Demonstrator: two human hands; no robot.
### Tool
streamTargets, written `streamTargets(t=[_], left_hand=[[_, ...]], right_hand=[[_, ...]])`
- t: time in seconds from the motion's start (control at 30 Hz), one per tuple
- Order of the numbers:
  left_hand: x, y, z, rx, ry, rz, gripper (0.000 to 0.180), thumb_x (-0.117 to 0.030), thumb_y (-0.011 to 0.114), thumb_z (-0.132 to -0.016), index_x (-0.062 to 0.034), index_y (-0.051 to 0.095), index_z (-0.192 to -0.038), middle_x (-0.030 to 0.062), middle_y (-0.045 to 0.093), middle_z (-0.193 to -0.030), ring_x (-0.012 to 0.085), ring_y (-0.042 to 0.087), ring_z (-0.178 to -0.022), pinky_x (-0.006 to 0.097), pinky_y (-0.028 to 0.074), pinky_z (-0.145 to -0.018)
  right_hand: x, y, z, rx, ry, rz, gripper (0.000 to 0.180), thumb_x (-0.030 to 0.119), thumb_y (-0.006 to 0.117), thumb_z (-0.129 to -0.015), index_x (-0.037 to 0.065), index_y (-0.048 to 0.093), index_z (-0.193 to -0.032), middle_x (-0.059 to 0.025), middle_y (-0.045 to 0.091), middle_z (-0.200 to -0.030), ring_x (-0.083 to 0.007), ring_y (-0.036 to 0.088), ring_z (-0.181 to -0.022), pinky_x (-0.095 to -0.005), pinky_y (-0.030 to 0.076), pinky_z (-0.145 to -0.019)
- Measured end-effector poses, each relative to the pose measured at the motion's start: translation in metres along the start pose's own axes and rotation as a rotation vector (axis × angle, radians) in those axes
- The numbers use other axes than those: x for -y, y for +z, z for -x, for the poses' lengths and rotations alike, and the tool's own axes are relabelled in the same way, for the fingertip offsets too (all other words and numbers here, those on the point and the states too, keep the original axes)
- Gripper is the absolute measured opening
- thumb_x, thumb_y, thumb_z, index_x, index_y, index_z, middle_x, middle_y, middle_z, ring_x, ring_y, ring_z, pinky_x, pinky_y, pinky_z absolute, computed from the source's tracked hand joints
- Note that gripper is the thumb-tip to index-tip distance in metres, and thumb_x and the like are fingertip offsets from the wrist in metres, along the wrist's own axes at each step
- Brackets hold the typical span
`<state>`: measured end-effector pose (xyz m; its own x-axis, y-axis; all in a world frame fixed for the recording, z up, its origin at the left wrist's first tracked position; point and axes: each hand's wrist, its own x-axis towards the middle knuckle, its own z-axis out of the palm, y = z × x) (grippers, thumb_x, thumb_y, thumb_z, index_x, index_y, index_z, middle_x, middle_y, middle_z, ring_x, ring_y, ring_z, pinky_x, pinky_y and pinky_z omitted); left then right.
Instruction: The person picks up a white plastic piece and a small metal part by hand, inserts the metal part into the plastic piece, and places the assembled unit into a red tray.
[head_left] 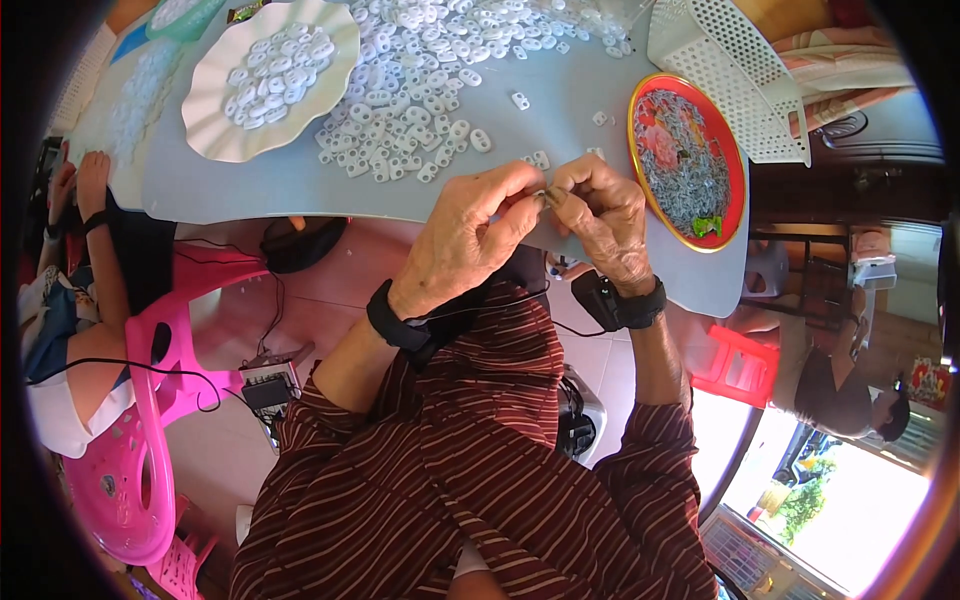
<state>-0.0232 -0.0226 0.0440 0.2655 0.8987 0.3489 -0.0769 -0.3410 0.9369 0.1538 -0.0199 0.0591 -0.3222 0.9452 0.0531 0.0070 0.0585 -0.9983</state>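
Observation:
My left hand (470,235) and my right hand (608,222) meet at the table's near edge, fingertips almost touching. Both are closed in a pinch. Between the fingertips is something small and dark that I cannot make out. Just beyond them lie a few small white plastic pieces with two holes, and a large heap of the same pieces (410,125) spreads farther back. To the right of my right hand sits a red tray (740,180) with a gold rim, holding many tiny grey metal-looking parts (685,195) and a green wrapper (707,226).
A scalloped white plate (207,115) at the left holds more white pieces. Behind the red tray, a white perforated basket (735,75) lies tipped. Another person's hand (93,180) rests at the far left, near a pink chair (150,470). A red stool (738,365) stands at right.

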Motion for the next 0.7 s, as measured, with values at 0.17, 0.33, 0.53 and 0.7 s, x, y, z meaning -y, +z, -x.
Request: streamTargets(t=[0.17, 0.33, 0.53, 0.7], left_hand=[[0.001, -0.001, 0.002, -0.026, 0.012, -0.018, 0.009, -0.007, 0.053, -0.085, 0.0018, 0.051, -0.087, 0.0114, 0.051, -0.065, 0.0190, 0.045, -0.053, 0.030, 0.040, -0.050], [0.003, -0.002, 0.002, 0.001, -0.014, -0.022, 0.009, -0.007, 0.053, -0.084, 0.0015, 0.051, -0.086, 0.0107, 0.050, -0.064, 0.0190, 0.044, -0.052, 0.030, 0.039, -0.051], [0.003, -0.001, 0.003, 0.000, 0.012, -0.015, 0.007, -0.005, 0.054, -0.084, 0.0013, 0.051, -0.086, 0.0103, 0.049, -0.063, 0.0186, 0.043, -0.051, 0.030, 0.039, -0.050], [0.004, 0.003, 0.000, -0.043, 0.030, -0.021, 0.007, -0.004, 0.055, -0.084, 0.0015, 0.051, -0.087, 0.0102, 0.050, -0.063, 0.0179, 0.043, -0.052, 0.029, 0.040, -0.050]], right_hand=[[-0.001, 0.002, 0.000, -0.001, -0.015, 0.002, 0.007, 0.008, 0.059, -0.088, 0.002, 0.055, -0.087, 0.0026, 0.054, -0.075, -0.0024, 0.043, -0.064, -0.0186, 0.036, -0.056], [0.008, 0.004, 0.000, -0.101, 0.060, -0.021, 0.008, 0.009, 0.059, -0.090, 0.001, 0.058, -0.091, 0.0000, 0.057, -0.075, -0.0050, 0.048, -0.061, -0.0195, 0.039, -0.054], [0.002, 0.004, 0.002, -0.065, 0.010, 0.046, 0.009, 0.009, 0.061, -0.089, 0.001, 0.060, -0.089, 0.0001, 0.058, -0.072, -0.0052, 0.050, -0.062, -0.0195, 0.039, -0.055], [0.001, 0.011, 0.001, -0.131, -0.026, 0.053, 0.010, 0.010, 0.062, -0.089, 0.000, 0.060, -0.088, 0.0010, 0.058, -0.071, -0.0041, 0.048, -0.062, -0.0191, 0.039, -0.055]])
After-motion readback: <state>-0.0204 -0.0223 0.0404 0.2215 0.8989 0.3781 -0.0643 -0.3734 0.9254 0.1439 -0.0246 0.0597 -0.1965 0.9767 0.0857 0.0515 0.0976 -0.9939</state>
